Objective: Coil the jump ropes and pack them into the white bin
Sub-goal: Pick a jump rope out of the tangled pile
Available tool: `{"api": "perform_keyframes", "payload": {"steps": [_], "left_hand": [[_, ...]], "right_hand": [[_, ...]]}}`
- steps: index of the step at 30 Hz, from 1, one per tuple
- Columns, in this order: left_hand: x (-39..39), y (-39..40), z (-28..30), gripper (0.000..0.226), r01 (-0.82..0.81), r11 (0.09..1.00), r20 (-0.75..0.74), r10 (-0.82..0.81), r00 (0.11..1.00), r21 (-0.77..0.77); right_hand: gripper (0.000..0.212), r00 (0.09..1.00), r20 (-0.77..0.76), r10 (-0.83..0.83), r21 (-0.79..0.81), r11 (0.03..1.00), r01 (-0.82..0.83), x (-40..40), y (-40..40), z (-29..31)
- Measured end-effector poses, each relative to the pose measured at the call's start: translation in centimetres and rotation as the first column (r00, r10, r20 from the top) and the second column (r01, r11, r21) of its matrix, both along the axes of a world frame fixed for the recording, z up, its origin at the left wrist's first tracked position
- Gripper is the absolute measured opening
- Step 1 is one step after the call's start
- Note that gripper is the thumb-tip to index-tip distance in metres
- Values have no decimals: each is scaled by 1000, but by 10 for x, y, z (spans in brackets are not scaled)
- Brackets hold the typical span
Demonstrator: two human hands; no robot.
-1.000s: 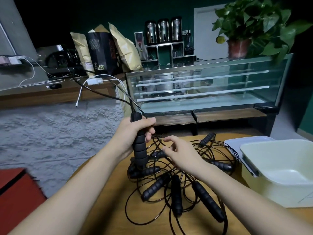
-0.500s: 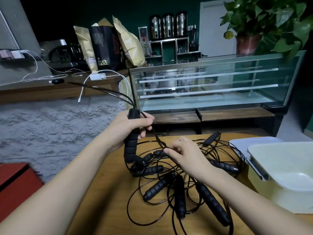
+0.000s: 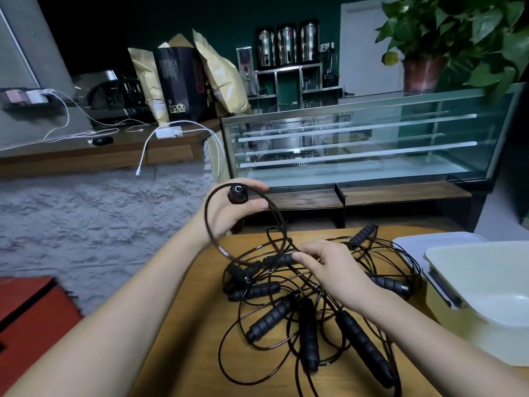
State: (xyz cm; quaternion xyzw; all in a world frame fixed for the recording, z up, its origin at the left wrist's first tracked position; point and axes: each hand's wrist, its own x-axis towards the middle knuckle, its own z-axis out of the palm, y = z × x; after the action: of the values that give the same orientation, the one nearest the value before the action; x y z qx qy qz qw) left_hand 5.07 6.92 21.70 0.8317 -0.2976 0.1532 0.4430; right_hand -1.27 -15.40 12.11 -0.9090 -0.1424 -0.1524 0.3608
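A tangle of black jump ropes (image 3: 289,319) with several foam handles lies on the round wooden table (image 3: 183,356). My left hand (image 3: 229,210) grips one black handle (image 3: 237,193), raised above the table's far edge with its end cap turned toward me. A thin cord loops from it down into the pile. My right hand (image 3: 332,270) rests on the tangle and pinches a cord beside another handle (image 3: 282,259). The white bin (image 3: 486,299) stands at the table's right side, with nothing visible inside.
A white lid (image 3: 429,242) lies behind the bin. Beyond the table are a glass display case (image 3: 369,138), a potted plant (image 3: 458,35), a shelf with bags and white charging cables (image 3: 148,144), a grey rug, and a red box (image 3: 25,316) at lower left.
My left hand has lifted its handle higher and tipped it so the end faces me, drawing the cord into a loop. My right hand slid right along the cord over the pile.
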Motion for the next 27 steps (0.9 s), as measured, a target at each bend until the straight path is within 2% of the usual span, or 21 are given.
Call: {"api": "perform_keyframes", "payload": {"steps": [2,4,6,8,9,12,14,16,17,18,21,23,25,27], "left_hand": [[4,-2,-16,25,37,979,-229,-84,970,-202],[-1,-7,-30,37,-22,929,-513,-184,839,-369],[-10,-16,-43,57,-131,904,-668,-196,718,-407],[-20,-24,-56,64,-194,878,-741,-231,631,-438],[-26,-29,-60,63,-213,879,-768,-227,599,-426],[-36,-41,-74,62,-219,910,-761,-141,634,-351],[-38,-46,-79,70,-234,868,-734,-194,651,-437],[-39,-48,-78,71,-200,849,-721,-265,640,-489],[-40,-48,-77,68,-175,845,-719,-300,628,-505],[-39,-47,-76,65,-167,837,-722,-327,610,-521],[-41,-35,-68,65,-167,871,-803,-331,496,-462],[-46,-26,-60,56,-32,931,-845,-314,433,-362],[-48,-18,-52,37,36,961,-833,-256,490,-274],[-41,-9,-47,28,-39,965,-786,-186,589,-258]], "right_hand": [[21,1000,2,-13,20,1000,13,-1,0,1],[23,1000,-18,-26,46,999,27,-1,0,2],[22,999,-27,-27,61,998,29,-2,2,2],[19,998,-60,-14,119,993,21,-3,5,1],[18,996,-91,0,172,985,16,-1,6,-1],[23,984,-177,33,286,958,19,0,14,-6],[29,970,-228,79,340,940,3,-1,17,-7],[32,917,-301,263,562,825,-52,-5,19,-2],[34,881,-328,341,629,775,-66,-7,18,1],[34,873,-325,364,637,767,-83,-9,16,5],[27,913,-286,292,570,817,-82,-9,6,8],[26,943,-274,188,446,894,-49,-9,-2,9],[24,947,-300,119,309,951,-22,-11,-12,11],[21,925,-352,140,251,967,-51,-16,-22,14]]}}
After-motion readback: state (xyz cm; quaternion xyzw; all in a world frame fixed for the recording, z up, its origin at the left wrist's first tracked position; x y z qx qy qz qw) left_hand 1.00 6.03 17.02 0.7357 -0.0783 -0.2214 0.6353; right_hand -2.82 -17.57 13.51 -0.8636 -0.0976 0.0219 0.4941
